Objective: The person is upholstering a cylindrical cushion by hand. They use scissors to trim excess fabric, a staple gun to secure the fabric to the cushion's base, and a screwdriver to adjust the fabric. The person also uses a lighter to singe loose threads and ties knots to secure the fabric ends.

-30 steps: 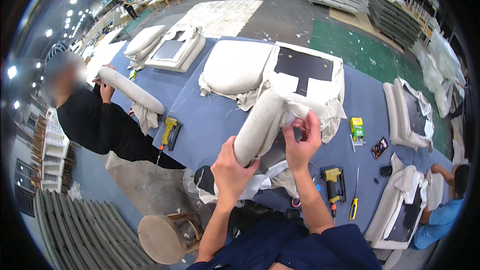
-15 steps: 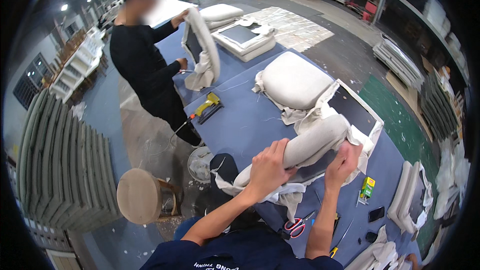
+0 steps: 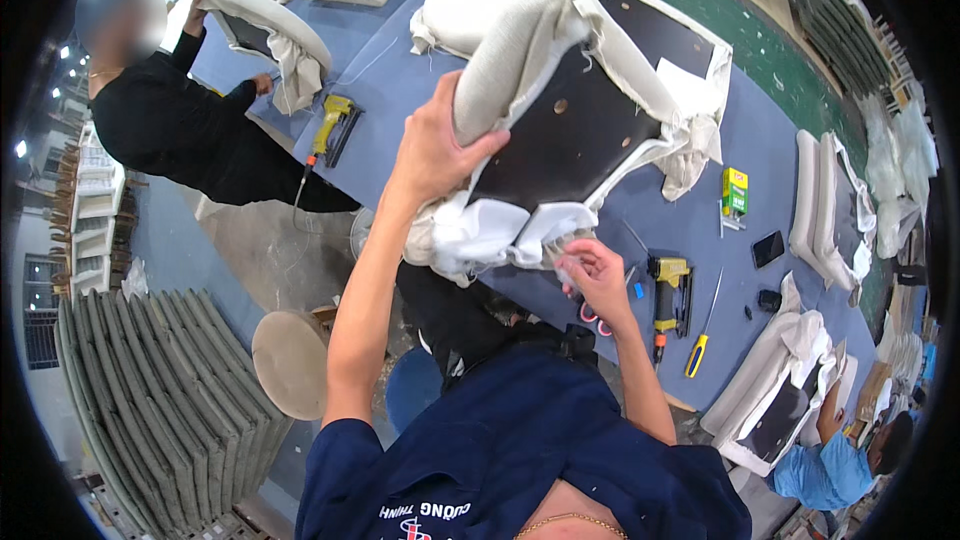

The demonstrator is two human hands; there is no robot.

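Observation:
My left hand (image 3: 437,145) grips the padded left edge of a beige upholstered seat cushion (image 3: 570,135), thumb over the rim. The cushion is tilted up, its dark underside board facing me, with loose fabric and white lining around it. At the near edge my right hand (image 3: 598,278) has its fingers curled and pinched on the loose fabric edge (image 3: 562,245). Another beige cushion (image 3: 470,5) lies behind, partly hidden by the held one. Red-handled scissors (image 3: 592,317) lie partly covered beside my right hand.
On the blue table (image 3: 650,220) are a yellow staple gun (image 3: 665,305), a screwdriver (image 3: 703,330), a green-yellow box (image 3: 735,192), a phone (image 3: 768,249) and another staple gun (image 3: 332,128). A co-worker (image 3: 180,120) handles a cushion at left; a blue-sleeved person (image 3: 825,470) is at lower right. A stool (image 3: 290,365) stands left.
The cushion has been turned so its dark underside shows more fully. My right hand has moved from its right side to the near fabric edge; my left hand still holds the padding. The view has shifted.

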